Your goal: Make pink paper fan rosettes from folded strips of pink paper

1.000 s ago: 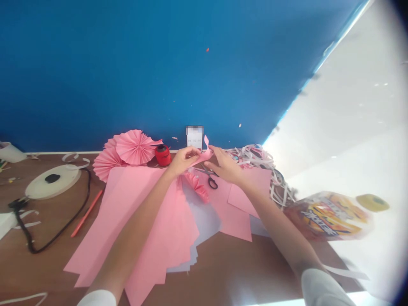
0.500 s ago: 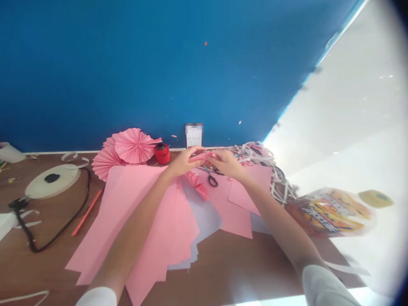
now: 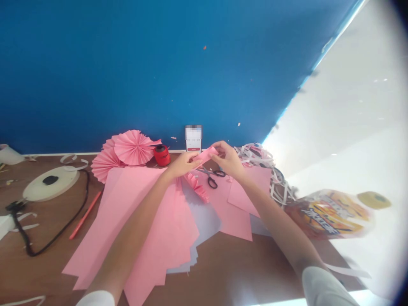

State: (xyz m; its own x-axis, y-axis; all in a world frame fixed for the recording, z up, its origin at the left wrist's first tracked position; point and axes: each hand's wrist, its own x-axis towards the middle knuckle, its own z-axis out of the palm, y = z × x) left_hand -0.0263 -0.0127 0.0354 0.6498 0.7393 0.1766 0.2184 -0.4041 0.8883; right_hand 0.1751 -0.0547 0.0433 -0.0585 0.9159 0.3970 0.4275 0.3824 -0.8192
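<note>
Between my two hands is a narrow folded strip of pink paper (image 3: 205, 157), raised a little above the table and slanting up to the right. My left hand (image 3: 183, 164) grips its lower left end, thumb along the strip. The upper right end is pinched by my right hand (image 3: 228, 158). Below them lie scissors (image 3: 212, 177) with black handles, on pink sheets (image 3: 229, 208). A small pleated pink paper piece (image 3: 197, 187) rests just under my left hand. Large pink sheets (image 3: 143, 212) spread beneath my left forearm.
Pleated pink fans (image 3: 135, 146) lean against the blue wall (image 3: 153, 63) beside a red spool (image 3: 162, 156). A phone (image 3: 193, 138) stands behind my hands. White strips (image 3: 255, 154) tangle at right, near a bottle (image 3: 334, 212). A round white device (image 3: 51, 182) with black cord sits left.
The pink strip has tilted so its right end is higher and more of it shows. My right hand has risen slightly, uncovering more of the scissors.
</note>
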